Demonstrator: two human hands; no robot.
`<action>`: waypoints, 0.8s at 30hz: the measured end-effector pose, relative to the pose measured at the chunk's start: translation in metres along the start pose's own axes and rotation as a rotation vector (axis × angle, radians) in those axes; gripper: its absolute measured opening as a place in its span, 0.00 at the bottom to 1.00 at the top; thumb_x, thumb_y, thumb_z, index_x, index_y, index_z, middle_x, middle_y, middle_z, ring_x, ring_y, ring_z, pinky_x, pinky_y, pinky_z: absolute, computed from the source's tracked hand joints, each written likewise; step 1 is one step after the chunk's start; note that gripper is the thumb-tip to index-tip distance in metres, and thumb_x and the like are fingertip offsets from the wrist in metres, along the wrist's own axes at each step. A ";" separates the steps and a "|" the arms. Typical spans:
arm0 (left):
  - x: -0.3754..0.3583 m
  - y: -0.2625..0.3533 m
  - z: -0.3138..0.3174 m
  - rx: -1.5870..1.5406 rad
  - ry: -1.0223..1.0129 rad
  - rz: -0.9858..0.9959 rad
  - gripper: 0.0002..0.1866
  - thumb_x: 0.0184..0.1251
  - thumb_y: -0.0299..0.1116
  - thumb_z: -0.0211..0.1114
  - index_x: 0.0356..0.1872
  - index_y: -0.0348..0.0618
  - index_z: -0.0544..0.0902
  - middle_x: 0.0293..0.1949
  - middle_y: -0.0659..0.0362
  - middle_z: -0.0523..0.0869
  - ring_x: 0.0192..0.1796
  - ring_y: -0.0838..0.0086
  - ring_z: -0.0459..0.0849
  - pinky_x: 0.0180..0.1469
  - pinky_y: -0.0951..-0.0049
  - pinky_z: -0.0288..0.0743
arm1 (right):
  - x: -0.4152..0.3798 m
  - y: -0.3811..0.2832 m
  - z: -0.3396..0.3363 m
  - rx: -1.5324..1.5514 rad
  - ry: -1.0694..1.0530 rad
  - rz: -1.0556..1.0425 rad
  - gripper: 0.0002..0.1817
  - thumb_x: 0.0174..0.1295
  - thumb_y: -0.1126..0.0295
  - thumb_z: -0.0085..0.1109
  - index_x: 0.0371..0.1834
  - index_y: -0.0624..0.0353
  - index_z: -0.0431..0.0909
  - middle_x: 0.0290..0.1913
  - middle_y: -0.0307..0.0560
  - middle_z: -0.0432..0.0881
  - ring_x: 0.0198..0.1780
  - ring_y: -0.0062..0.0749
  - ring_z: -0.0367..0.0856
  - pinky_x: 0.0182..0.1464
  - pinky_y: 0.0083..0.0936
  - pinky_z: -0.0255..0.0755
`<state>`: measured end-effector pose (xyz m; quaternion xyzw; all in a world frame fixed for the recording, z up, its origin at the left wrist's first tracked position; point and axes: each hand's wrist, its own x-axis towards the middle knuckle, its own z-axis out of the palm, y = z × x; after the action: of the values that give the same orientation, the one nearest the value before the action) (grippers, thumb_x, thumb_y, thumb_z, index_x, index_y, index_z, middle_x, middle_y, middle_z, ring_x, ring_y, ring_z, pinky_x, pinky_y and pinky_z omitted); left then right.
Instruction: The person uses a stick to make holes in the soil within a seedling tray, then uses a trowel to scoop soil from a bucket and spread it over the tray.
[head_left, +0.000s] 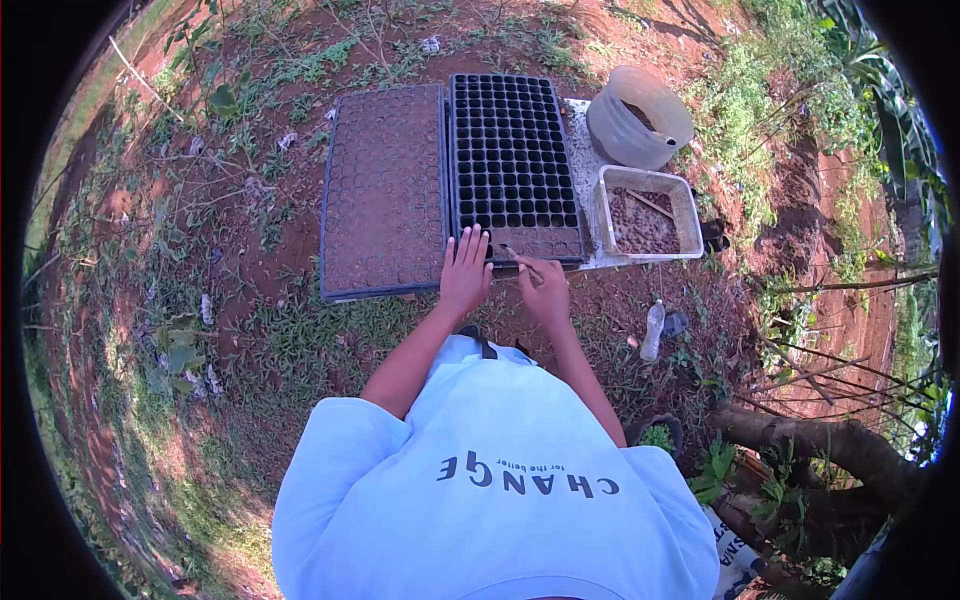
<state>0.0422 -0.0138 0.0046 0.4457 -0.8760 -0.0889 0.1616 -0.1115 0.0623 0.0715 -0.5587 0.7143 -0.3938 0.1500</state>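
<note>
My left hand (467, 272) lies with fingers stretched out over the near left corner of a black seedling tray (515, 160). Most cells of this tray look dark and hollow, while the near rows are filled with brown soil. My right hand (546, 292) is closed on a small thin stick (513, 252), its tip at the soil-filled cells by the near edge. The exact shape of the stick is hard to make out. Left of it, touching or nearly so, a second seedling tray (385, 190) is covered with brown soil.
Right of the trays, a white speckled board (585, 150) carries a translucent tub (635, 118) and a white basin (650, 212) with brown grains and a stick. A plastic bottle (652, 332) is on the ground. Thick branches (830, 450) stand at lower right.
</note>
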 end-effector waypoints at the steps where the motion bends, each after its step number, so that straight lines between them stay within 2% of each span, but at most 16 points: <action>1: 0.000 0.000 0.000 0.000 0.001 0.002 0.34 0.71 0.42 0.50 0.75 0.41 0.57 0.77 0.52 0.55 0.79 0.62 0.50 0.78 0.52 0.39 | 0.001 -0.002 0.000 -0.001 -0.012 0.011 0.10 0.61 0.70 0.62 0.44 0.54 0.86 0.42 0.44 0.87 0.47 0.42 0.79 0.53 0.34 0.74; 7: 0.000 -0.001 -0.001 -0.007 -0.010 0.006 0.33 0.71 0.41 0.50 0.75 0.41 0.57 0.77 0.51 0.55 0.79 0.61 0.50 0.78 0.52 0.40 | 0.005 0.002 0.007 -0.038 -0.065 0.030 0.11 0.64 0.68 0.61 0.48 0.53 0.86 0.46 0.44 0.87 0.50 0.41 0.79 0.55 0.33 0.73; 10: -0.001 -0.002 0.000 0.001 -0.015 0.006 0.35 0.70 0.42 0.53 0.75 0.41 0.57 0.77 0.52 0.54 0.79 0.62 0.49 0.78 0.52 0.39 | 0.007 0.002 0.008 -0.066 -0.099 0.005 0.11 0.65 0.68 0.60 0.48 0.53 0.85 0.47 0.45 0.86 0.50 0.42 0.79 0.56 0.34 0.73; 24: 0.000 -0.002 -0.006 -0.006 -0.011 0.016 0.35 0.70 0.42 0.54 0.74 0.40 0.58 0.77 0.51 0.55 0.79 0.61 0.50 0.78 0.52 0.40 | 0.005 0.002 0.009 -0.048 -0.099 -0.038 0.11 0.65 0.70 0.58 0.48 0.57 0.84 0.47 0.47 0.85 0.50 0.44 0.79 0.55 0.35 0.72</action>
<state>0.0457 -0.0147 0.0094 0.4377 -0.8802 -0.0928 0.1587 -0.1091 0.0541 0.0657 -0.5943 0.7046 -0.3513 0.1642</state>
